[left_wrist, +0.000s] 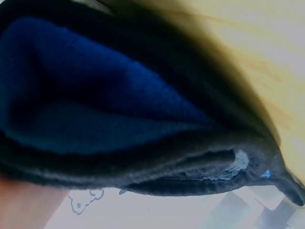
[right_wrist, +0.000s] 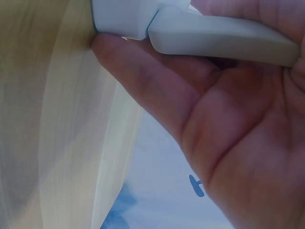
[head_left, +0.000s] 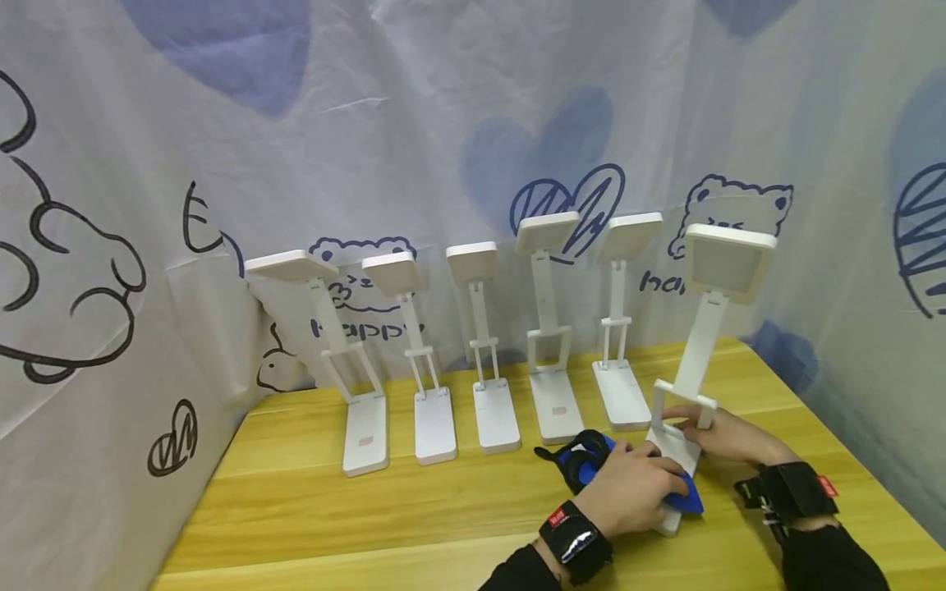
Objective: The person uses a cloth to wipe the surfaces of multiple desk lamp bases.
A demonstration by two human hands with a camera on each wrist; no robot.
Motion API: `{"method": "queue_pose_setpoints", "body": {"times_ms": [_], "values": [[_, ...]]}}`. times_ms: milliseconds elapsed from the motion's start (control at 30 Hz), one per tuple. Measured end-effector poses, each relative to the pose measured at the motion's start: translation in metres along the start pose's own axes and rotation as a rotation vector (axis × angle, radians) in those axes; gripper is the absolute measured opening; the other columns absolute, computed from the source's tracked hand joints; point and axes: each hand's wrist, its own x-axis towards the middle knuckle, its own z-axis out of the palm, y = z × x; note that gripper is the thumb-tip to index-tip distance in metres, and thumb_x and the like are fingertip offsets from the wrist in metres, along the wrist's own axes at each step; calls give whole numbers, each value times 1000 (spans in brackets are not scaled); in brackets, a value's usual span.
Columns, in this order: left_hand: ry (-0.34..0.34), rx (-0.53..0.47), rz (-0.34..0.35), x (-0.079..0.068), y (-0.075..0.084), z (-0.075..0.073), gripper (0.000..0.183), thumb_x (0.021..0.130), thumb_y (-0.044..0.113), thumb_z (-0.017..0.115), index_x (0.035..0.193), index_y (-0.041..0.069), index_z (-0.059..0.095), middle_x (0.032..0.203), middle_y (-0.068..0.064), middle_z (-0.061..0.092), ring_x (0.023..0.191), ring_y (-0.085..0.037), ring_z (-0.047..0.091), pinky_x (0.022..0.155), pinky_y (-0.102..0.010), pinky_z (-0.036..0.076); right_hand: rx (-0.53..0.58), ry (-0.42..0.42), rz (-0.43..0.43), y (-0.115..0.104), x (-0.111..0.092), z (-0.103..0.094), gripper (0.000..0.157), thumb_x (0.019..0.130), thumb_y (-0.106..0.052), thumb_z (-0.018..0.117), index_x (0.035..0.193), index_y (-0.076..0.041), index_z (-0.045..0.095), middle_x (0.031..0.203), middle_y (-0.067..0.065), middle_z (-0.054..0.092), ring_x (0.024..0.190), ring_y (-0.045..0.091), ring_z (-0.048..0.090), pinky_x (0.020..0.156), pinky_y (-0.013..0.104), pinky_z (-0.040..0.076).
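A white folding desk lamp (head_left: 695, 353) stands at the right of the table, its head raised and its lower frame upright. My right hand (head_left: 727, 435) grips it low down, near the hinge between frame and base; the right wrist view shows fingers along the white frame (right_wrist: 219, 40) and base end. With my left hand (head_left: 631, 488) I hold a blue cloth with black edging (head_left: 689, 497) against the lamp's base, covering much of it. Close up in the left wrist view, the cloth's blue folds (left_wrist: 109, 90) hide the fingers. A black looped part of it hangs out to the left.
Several more white desk lamps stand unfolded in a row along the back of the wooden table (head_left: 296, 509), the nearest one (head_left: 621, 394) just left of my hands. Behind them hangs a pale curtain (head_left: 414, 164) with drawn hearts and bears.
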Motion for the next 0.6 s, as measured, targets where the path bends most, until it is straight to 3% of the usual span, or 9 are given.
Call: {"method": "queue_pose_setpoints", "body": {"times_ms": [233, 433, 600], "values": [[31, -48, 50, -12, -5, -3, 37, 77, 20, 68, 108, 42, 69, 123, 25, 58, 109, -1, 42, 83, -25, 35, -61, 28, 9, -1, 1, 1, 35, 92, 7, 45, 126, 11, 52, 123, 42, 48, 100, 45, 58, 76, 48, 52], [38, -104, 82, -24, -10, -4, 30, 81, 21, 68, 104, 41, 71, 123, 24, 58, 112, -2, 42, 86, -25, 35, -54, 28, 15, 0, 1, 1, 35, 92, 5, 46, 126, 10, 53, 124, 41, 49, 100, 43, 58, 77, 49, 52], [42, -140, 91, -35, -15, -6, 36, 80, 13, 67, 103, 40, 72, 124, 23, 57, 112, -3, 42, 83, -23, 35, -67, 37, 12, -1, 0, 0, 34, 93, 4, 46, 126, 9, 53, 123, 39, 50, 100, 41, 58, 77, 45, 52]]}}
